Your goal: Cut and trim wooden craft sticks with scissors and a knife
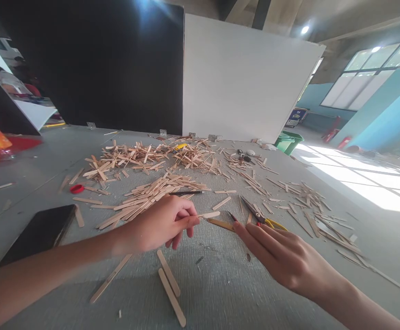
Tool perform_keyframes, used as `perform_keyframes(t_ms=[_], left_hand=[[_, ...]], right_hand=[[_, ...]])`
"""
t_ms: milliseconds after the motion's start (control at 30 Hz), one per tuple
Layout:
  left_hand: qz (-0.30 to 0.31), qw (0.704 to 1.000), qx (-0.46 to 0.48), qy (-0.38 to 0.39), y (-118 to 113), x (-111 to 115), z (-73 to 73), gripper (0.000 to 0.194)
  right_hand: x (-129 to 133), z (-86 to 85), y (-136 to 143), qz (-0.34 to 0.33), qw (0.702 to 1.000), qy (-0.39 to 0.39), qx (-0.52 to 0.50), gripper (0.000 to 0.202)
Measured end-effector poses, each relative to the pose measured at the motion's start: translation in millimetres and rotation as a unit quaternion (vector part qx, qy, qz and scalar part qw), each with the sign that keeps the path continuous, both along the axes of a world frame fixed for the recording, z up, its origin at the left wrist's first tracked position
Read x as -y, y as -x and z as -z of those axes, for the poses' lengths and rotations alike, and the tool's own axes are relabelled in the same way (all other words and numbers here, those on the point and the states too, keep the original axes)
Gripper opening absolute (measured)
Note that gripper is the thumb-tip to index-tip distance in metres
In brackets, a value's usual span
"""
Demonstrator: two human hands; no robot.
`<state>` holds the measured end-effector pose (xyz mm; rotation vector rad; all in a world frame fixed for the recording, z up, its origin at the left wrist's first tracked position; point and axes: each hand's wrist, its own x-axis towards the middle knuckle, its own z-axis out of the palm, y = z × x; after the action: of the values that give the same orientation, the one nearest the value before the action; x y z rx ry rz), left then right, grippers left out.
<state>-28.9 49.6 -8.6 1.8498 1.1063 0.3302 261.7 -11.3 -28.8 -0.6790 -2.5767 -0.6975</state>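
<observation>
Left hand (161,224), frame centre: pinching flat pale wooden craft stick (209,214). Right hand (282,256): fingers extended, empty, beside yellow-handled cutting pliers (260,217). Risk: thin stick likely twists from pinch.

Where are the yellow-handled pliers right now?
In the head view, the yellow-handled pliers lie on the grey table right of centre, just beyond the fingertips of the right hand, beside a darker wooden stick.
</observation>
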Motion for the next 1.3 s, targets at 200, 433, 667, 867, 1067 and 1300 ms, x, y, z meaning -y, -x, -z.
perform_keyframes(t_ms=[200, 433, 667, 867, 1067, 1300], left_hand=[[0.024, 1.000, 0.012, 0.014, 0.4, -4.5, 5.8, 0.038], [0.077, 0.991, 0.004, 0.112, -6.4, -6.9, 37.9, 0.043], [0.084, 0.984, 0.009, 0.154, -12.0, -9.0, 56.2, 0.047], [0.082, 0.984, 0.018, 0.155, -11.5, -11.4, 60.9, 0.046], [0.079, 0.983, 0.024, 0.162, -11.7, -12.6, 64.3, 0.044], [0.097, 0.980, 0.016, 0.172, -10.9, -12.9, 60.1, 0.043]], right_hand=[[-5.0, 7.2, -3.8, 0.006, 1.000, 0.018, 0.006, 0.037], [-5.5, 10.8, -4.8, 0.073, 0.979, 0.142, 0.125, 0.057], [-1.8, 17.1, -4.3, 0.099, 0.969, 0.202, 0.104, 0.053], [-0.4, 17.4, 0.2, 0.119, 0.963, 0.210, 0.116, 0.043], [-5.8, 13.7, -1.4, 0.112, 0.964, 0.224, 0.092, 0.040], [-5.7, 18.9, -2.4, 0.133, 0.967, 0.186, 0.115, 0.015]])
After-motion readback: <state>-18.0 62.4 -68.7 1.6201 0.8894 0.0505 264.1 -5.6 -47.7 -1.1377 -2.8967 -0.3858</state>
